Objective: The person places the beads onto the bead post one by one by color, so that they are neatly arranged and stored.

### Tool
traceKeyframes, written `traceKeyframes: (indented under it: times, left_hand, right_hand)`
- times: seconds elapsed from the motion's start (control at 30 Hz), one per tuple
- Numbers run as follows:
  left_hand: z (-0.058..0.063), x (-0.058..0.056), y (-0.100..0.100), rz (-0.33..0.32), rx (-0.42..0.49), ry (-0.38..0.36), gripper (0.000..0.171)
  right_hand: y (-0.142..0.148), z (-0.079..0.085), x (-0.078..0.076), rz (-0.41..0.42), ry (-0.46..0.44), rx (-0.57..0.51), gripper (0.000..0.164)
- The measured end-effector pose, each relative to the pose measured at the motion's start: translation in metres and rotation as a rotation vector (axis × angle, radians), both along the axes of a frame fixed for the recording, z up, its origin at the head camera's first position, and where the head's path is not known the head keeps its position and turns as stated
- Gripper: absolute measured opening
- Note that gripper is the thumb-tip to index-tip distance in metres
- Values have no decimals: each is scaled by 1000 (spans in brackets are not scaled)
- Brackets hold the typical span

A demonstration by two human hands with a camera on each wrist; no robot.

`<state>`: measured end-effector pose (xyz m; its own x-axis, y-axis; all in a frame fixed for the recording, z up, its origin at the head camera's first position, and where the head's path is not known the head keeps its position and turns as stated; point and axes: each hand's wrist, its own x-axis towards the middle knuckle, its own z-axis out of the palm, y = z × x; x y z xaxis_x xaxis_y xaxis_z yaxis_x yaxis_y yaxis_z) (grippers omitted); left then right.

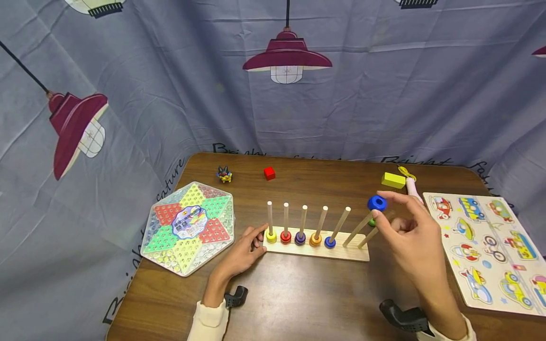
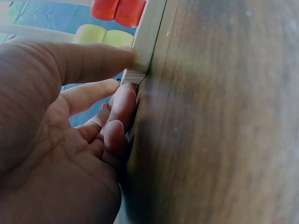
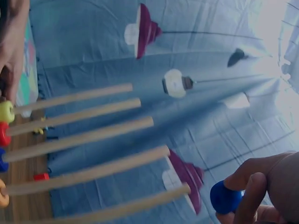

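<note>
My left hand [image 1: 245, 249] grips the left end of a wooden peg board [image 1: 298, 251], thumb and fingers at its edge. Several upright pegs stand on it. Low on pegs from the left sit yellow beads [image 1: 271, 236], red beads [image 1: 285, 237], purple-blue beads [image 1: 300, 237], orange beads [image 1: 315, 239] and a blue bead [image 1: 330, 242]. Over the right-hand pegs, my right hand [image 1: 411, 232] pinches another blue bead [image 3: 225, 198] between thumb and index finger. Just below it shows a green bead [image 1: 372, 222], partly hidden; whether the hand holds it I cannot tell.
On the left lies a hexagonal checkers board [image 1: 189, 227]. A small figurine [image 1: 223, 174] and red cube [image 1: 269, 173] stand behind. A yellow block [image 1: 393, 180] and a pink-handled object [image 1: 411, 187] lie back right, near a vehicle picture puzzle [image 1: 490, 251].
</note>
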<state>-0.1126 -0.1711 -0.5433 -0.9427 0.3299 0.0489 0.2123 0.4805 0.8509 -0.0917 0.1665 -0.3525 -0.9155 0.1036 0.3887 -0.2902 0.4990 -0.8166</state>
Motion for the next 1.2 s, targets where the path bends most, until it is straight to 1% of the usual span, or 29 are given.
traceKeyframes:
  times: [0.1,0.2,0.3,0.47,0.6,0.67,0.8,0.83,0.87,1.0,1.1,1.2]
  left_hand:
    - [-1,0,0,3,0,1,59]
    - [-1,1,1,3,-3,-2,59]
    - [-1,1,1,5,-9,-6,60]
    - [0,1,1,12,-7,-5,60]
    - [0,1,1,10,-3,-2,59]
    - [0,1,0,9,-1,-2,59]
    - [0,1,0,11,-2,-7,60]
    - [0,0,0,11,-2,-8,60]
    - [0,0,0,13,-3,-9,60]
    - [0,1,0,16,-2,-12,60]
    - [1,1,0,14,-2,-12,60]
    - [2,1,0,11,2,-12,60]
  right_hand:
    - [-14,3,2,28,-7,66,39]
    - [-23,5,3,47,-9,106,37]
    - [-25,-1,1,69,-34,108,38]
    - [-18,-19,-6,88,-56,133,41]
    - [-17,-25,-9,112,-49,135,42]
    - [-17,-24,-9,119,-47,144,52]
    - [-17,-20,-8,94,-48,158,81]
    - [-18,-18,-7,84,-48,156,87]
    - [-18,-15,-6,76,-46,152,89]
    - [-23,-1,-1,77,-31,112,87]
    - [-26,10,5,81,0,90,82]
    - [-21,15,5,87,29,39,76]
